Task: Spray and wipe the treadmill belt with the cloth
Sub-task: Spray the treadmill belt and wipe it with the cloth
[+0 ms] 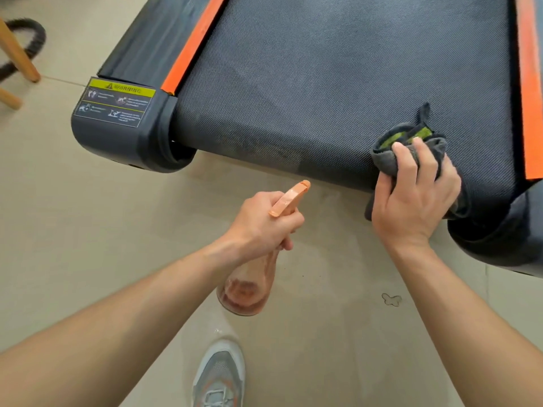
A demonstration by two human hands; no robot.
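Observation:
The dark textured treadmill belt (323, 77) fills the upper middle of the head view, with orange side strips (194, 45) along both edges. My right hand (414, 201) presses a folded grey cloth (390, 154) with green inner patches onto the belt's near right end. My left hand (264, 221) grips a peach spray bottle (249, 286) by its neck, just in front of the belt's rear edge. Its orange nozzle (296, 190) points up toward the belt. A faint lighter patch shows on the belt near the nozzle.
The treadmill's left end cap (117, 121) carries a yellow warning label. Wooden stool legs (17, 54) and a black hose (32, 33) stand at the far left on the beige floor. My grey sneaker (219, 374) is at the bottom.

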